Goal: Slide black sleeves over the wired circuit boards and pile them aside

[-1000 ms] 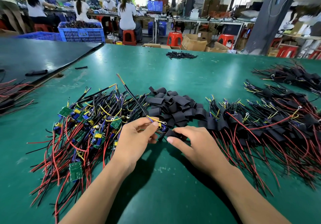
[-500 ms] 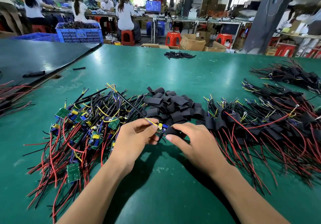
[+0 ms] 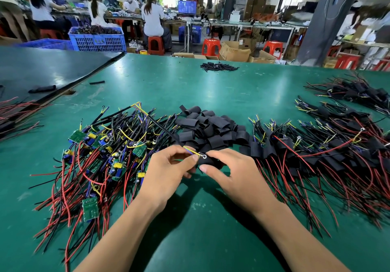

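A heap of bare green circuit boards [image 3: 99, 157] with red, black and yellow wires lies at my left. Loose black sleeves [image 3: 209, 128] are piled in the middle. Sleeved boards [image 3: 329, 153] are stacked at my right. My left hand [image 3: 168, 172] pinches the yellow-tipped wire bundle [image 3: 193, 152] of one board, its black cable running up and left. My right hand [image 3: 236, 172] holds a black sleeve [image 3: 207, 161] between thumb and fingers, right at the wire tips. The board of this wire is hidden.
The green table [image 3: 211, 88] stretches ahead, with a small pile of black tubes [image 3: 218, 67] at its far edge. More sleeved boards [image 3: 356, 92] lie far right. A dark table [image 3: 42, 69] adjoins at left. Blue crates and seated workers are beyond.
The held black cable has dropped lower and flatter. The wire tips have moved right and now meet the sleeve in my right hand, which has closed in towards my left.
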The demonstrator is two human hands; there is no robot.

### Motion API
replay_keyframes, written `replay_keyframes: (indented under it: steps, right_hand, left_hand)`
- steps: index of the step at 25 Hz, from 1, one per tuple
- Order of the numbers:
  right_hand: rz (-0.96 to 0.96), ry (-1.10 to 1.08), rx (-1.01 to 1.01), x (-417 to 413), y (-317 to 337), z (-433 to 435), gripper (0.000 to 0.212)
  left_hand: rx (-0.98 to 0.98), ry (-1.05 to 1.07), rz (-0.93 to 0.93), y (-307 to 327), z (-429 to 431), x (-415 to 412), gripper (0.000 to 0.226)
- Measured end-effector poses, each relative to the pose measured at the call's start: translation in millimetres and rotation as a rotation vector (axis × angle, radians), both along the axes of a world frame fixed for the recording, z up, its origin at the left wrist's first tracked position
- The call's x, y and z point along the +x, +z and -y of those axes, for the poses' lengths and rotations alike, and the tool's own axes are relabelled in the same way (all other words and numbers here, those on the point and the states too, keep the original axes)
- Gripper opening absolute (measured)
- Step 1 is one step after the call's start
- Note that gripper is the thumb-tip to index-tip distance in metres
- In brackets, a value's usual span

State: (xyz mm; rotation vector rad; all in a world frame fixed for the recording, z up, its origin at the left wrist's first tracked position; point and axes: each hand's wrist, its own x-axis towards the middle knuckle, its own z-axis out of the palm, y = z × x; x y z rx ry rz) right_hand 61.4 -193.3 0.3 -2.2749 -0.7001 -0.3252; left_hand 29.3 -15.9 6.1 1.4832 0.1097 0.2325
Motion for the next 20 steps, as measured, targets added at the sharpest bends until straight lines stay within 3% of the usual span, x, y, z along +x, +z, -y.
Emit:
replay_keyframes:
  steps: [8, 13, 18, 20]
  right_hand:
    - [0.041, -0.028, 0.064, 1.3, -2.5, -1.4, 0.036]
    - [-0.047, -0.037, 0.032, 1.2, 1.3, -0.1, 0.056]
    - [-0.024, -0.078, 0.048, 2.1, 1.5, 2.1, 0.046]
    - [0.08, -0.115, 0.038, 1.5, 1.5, 0.9, 0.044]
  left_hand:
    - [-0.01, -0.094, -0.054, 5.2, 0.7, -3.2, 0.012]
    - [-0.184, -0.048, -0.114, 7.3, 2.1, -1.0, 0.009]
    - [-0.321, -0.058, -0.106, 7.6, -4.3, 0.8, 0.011]
    - [-0.324, -0.036, -0.073, 5.5, -3.6, 0.9, 0.014]
